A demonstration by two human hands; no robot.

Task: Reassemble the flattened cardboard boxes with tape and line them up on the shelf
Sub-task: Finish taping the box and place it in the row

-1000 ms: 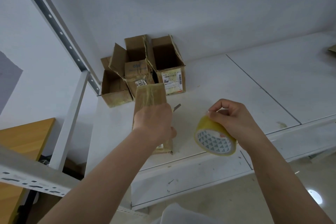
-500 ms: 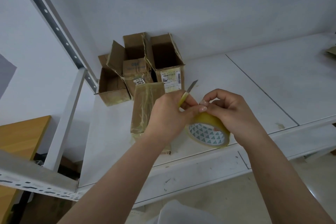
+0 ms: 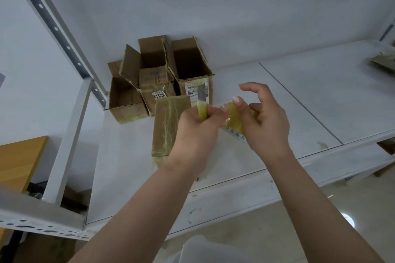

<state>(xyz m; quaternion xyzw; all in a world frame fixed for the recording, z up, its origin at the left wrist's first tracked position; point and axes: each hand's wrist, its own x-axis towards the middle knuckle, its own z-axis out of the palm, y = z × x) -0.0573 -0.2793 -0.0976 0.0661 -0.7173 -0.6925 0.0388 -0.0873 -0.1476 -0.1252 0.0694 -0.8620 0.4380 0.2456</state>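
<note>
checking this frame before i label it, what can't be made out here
- Tape roll, head view: mostly hidden by the right hand; its free end cannot be seen.
- Yellow-handled cutter: handle buried in the left hand, blade blurred.
- Box label: print too small.
- Cardboard at the right: cut by the frame edge.

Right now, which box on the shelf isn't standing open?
The flat box, lying closed and taped beside the left hand. The three boxes behind it stand with their tops open.

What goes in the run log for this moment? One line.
left hand: grips knife | right hand: holds tape roll | box: on shelf
</note>
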